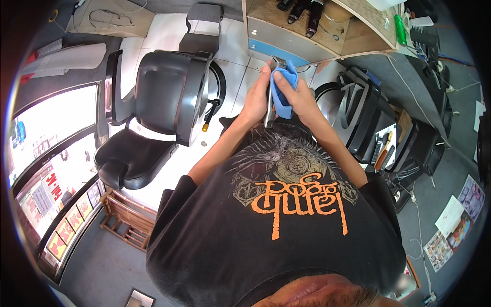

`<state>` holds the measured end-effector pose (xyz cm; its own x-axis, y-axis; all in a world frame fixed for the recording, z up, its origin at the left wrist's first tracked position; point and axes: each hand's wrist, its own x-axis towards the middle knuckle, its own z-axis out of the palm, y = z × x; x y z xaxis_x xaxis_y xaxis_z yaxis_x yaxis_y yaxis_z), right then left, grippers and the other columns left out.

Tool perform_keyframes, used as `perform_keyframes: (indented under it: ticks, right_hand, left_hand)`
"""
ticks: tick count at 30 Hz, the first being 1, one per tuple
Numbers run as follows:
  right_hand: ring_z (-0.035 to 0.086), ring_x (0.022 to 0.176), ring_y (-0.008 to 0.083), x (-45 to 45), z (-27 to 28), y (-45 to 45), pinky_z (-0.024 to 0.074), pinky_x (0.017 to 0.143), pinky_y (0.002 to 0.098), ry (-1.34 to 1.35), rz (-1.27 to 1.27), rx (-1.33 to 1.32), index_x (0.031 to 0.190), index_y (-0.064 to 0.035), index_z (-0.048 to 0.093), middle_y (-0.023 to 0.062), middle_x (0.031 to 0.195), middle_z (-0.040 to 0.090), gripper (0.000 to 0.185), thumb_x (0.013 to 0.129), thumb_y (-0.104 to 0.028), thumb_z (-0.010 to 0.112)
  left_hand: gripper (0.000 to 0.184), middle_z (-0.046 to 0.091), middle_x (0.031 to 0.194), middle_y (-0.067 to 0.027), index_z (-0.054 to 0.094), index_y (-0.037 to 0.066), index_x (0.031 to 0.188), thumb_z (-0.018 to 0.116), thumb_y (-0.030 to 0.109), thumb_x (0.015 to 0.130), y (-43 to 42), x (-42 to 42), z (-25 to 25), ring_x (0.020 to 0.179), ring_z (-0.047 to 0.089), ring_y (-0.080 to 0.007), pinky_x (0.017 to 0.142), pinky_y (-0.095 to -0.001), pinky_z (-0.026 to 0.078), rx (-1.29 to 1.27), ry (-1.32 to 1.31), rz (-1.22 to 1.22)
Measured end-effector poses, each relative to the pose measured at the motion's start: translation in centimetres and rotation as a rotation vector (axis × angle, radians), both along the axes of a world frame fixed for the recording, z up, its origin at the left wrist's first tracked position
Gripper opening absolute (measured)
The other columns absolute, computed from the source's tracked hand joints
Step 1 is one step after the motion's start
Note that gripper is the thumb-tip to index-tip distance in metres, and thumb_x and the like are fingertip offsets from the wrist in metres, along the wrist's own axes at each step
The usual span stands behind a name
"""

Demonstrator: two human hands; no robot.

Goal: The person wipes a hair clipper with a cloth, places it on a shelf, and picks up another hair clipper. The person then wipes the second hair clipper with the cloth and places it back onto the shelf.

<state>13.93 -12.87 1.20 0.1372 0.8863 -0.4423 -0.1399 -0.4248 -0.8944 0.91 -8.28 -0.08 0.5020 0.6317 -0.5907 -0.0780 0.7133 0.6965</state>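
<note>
A silver-and-dark hair clipper (269, 115) is held in front of my chest, its metal blade end pointing away from me. My left hand (257, 100) is closed around its left side. Folded against the clipper's other side is a blue cloth (287, 77). My right hand (300, 101) is closed on this cloth, thumb laid over it, pressing it to the clipper. The fingers behind the clipper and cloth are partly hidden.
A black barber chair (163, 92) stands at the left, with a footrest (203, 26) beyond it. Ahead is a wooden cabinet (340, 43) with more clippers (313, 19) on its shelf. Another black chair (365, 115) is at right. A wooden stool (128, 217) sits lower left.
</note>
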Motion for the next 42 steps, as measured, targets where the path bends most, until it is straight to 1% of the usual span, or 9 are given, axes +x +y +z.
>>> perform_keyframes:
  ticks: [6, 9, 12, 15, 19, 25, 30, 37, 42]
  right_hand:
    - [0.067, 0.061, 0.0140, 0.3, -2.3, -0.1, 0.0532, 0.056, 0.0257, -0.067, -0.158, 0.022, 0.100, -0.0020, 0.062, 0.0045, 0.071, 0.066, 0.055, 0.106, -0.056, 0.053]
    - [0.072, 0.084, 0.0234, 1.1, -1.5, -0.7, 0.0557, 0.076, 0.0311, 0.096, -0.033, -0.035, 0.125, 0.0023, 0.055, 0.0137, 0.094, 0.069, 0.061, 0.105, -0.055, 0.054]
    - [0.069, 0.112, 0.0355, -0.6, -2.9, -1.2, 0.0525, 0.097, 0.0382, -0.334, 0.050, 0.359, 0.152, 0.0059, 0.036, 0.0254, 0.122, 0.066, 0.080, 0.104, -0.054, 0.057]
    - [0.058, 0.129, 0.0424, -0.5, -1.0, -2.1, 0.0450, 0.108, 0.0419, -0.481, 0.259, 0.232, 0.162, 0.0060, 0.009, 0.0327, 0.144, 0.051, 0.097, 0.102, -0.052, 0.060]
    - [0.072, 0.101, 0.0324, -0.6, -1.7, -2.2, 0.0538, 0.090, 0.0363, -0.354, 0.081, 0.146, 0.149, 0.0096, 0.040, 0.0230, 0.109, 0.070, 0.078, 0.103, -0.050, 0.061]
    - [0.067, 0.067, 0.0189, 1.0, -1.8, -0.9, 0.0533, 0.067, 0.0298, 0.284, -0.127, -0.013, 0.138, 0.0042, 0.053, 0.0087, 0.076, 0.067, 0.069, 0.108, -0.058, 0.045]
    - [0.069, 0.108, 0.0296, 3.0, -2.4, -0.8, 0.0545, 0.097, 0.0443, 0.522, -0.267, 0.016, 0.151, 0.0001, 0.039, 0.0233, 0.133, 0.064, 0.074, 0.109, -0.060, 0.035]
    - [0.068, 0.114, 0.0319, 3.9, -2.2, -1.5, 0.0538, 0.102, 0.0462, 0.595, -0.252, -0.073, 0.150, -0.0001, 0.040, 0.0228, 0.130, 0.066, 0.071, 0.109, -0.058, 0.036]
    - [0.069, 0.103, 0.0284, 3.3, -3.7, -1.6, 0.0554, 0.094, 0.0437, 0.673, -0.207, -0.022, 0.146, 0.0017, 0.040, 0.0192, 0.116, 0.069, 0.068, 0.109, -0.056, 0.040]
  left_hand:
    - [0.070, 0.056, 0.056, -0.0065, 0.060, 0.005, 0.101, 0.036, 0.070, 0.104, 0.0, -0.7, -0.6, 0.038, 0.054, -0.0186, 0.036, -0.0299, 0.045, -0.176, -0.075, -0.035]
    - [0.071, 0.064, 0.069, -0.0097, 0.066, 0.004, 0.094, 0.042, 0.071, 0.102, 0.4, -1.6, -1.6, 0.051, 0.063, -0.0201, 0.046, -0.0319, 0.053, -0.209, -0.199, -0.072]
    - [0.076, 0.071, 0.097, -0.0147, 0.064, -0.001, 0.121, 0.045, 0.070, 0.101, 0.1, 0.1, -0.6, 0.082, 0.072, -0.0223, 0.072, -0.0347, 0.061, -0.158, -0.079, 0.199]
    - [0.081, 0.068, 0.119, -0.0172, 0.055, -0.003, 0.139, 0.046, 0.068, 0.102, -0.2, -0.7, -1.9, 0.106, 0.069, -0.0241, 0.092, -0.0366, 0.058, -0.032, -0.102, 0.069]
    - [0.075, 0.070, 0.099, -0.0140, 0.058, -0.002, 0.135, 0.046, 0.065, 0.103, -0.4, -0.1, -1.9, 0.083, 0.072, -0.0206, 0.074, -0.0347, 0.061, -0.079, -0.122, 0.116]
    - [0.073, 0.056, 0.060, -0.0062, 0.061, 0.000, 0.121, 0.037, 0.067, 0.105, 0.1, -0.8, -0.4, 0.045, 0.058, -0.0181, 0.042, -0.0300, 0.048, -0.119, -0.188, -0.003]
    - [0.063, 0.062, 0.080, -0.0090, 0.055, 0.004, 0.115, 0.033, 0.063, 0.107, 0.9, -0.2, 1.0, 0.046, 0.054, -0.0160, 0.038, -0.0265, 0.043, -0.086, -0.192, 0.088]
    - [0.046, 0.060, 0.080, -0.0070, 0.056, 0.008, 0.117, 0.040, 0.050, 0.110, 1.5, -1.4, 0.1, 0.051, 0.056, -0.0130, 0.040, -0.0230, 0.039, 0.038, -0.148, 0.016]
    - [0.044, 0.062, 0.084, -0.0091, 0.053, 0.004, 0.117, 0.042, 0.046, 0.110, 1.2, -0.6, -1.0, 0.056, 0.061, -0.0161, 0.045, -0.0272, 0.052, 0.010, -0.209, 0.090]
